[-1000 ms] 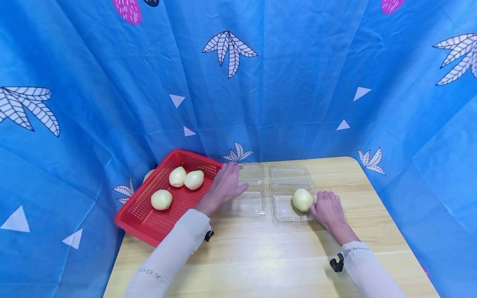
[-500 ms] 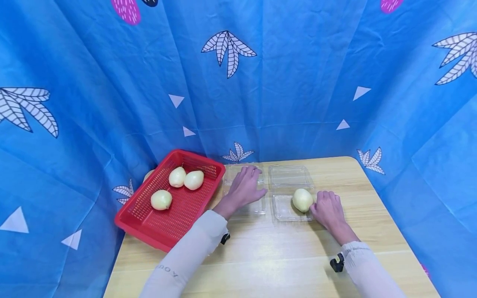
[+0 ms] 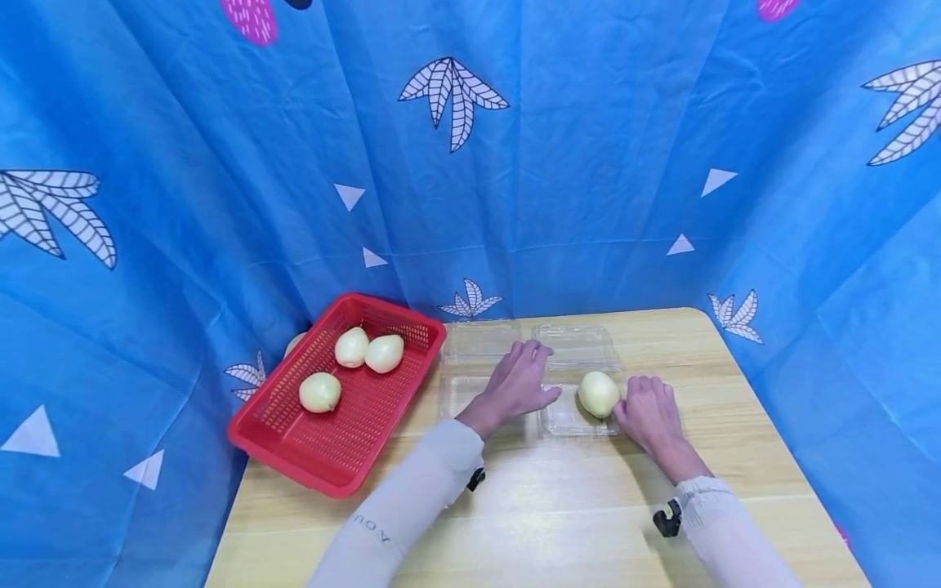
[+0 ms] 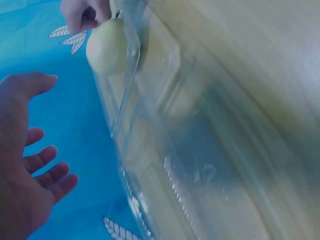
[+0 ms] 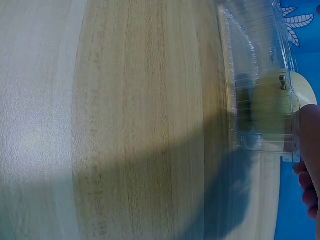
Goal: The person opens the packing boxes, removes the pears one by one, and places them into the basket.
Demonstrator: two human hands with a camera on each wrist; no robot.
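Observation:
A pale yellow pear (image 3: 599,394) sits in the base of the right-hand clear plastic box (image 3: 577,425), whose lid is folded back. My right hand (image 3: 650,415) is at that box's right side, close beside the pear, fingers curled at the rim (image 5: 296,132). My left hand (image 3: 518,382) hovers over the gap between this box and a second clear box (image 3: 459,392). Its fingers are spread and nothing is in them, as the left wrist view shows the hand (image 4: 32,160) too. From the head view, the left hand hides part of both boxes.
A red plastic basket (image 3: 341,482) stands at the left of the wooden table (image 3: 529,523). Several pears lie in it, one pear (image 3: 319,393) apart from the others. A blue patterned curtain (image 3: 588,180) hangs behind and at both sides.
My left hand has moved right, from the basket's edge across the left box to the left side of the right box. The right hand and the pears stay in place.

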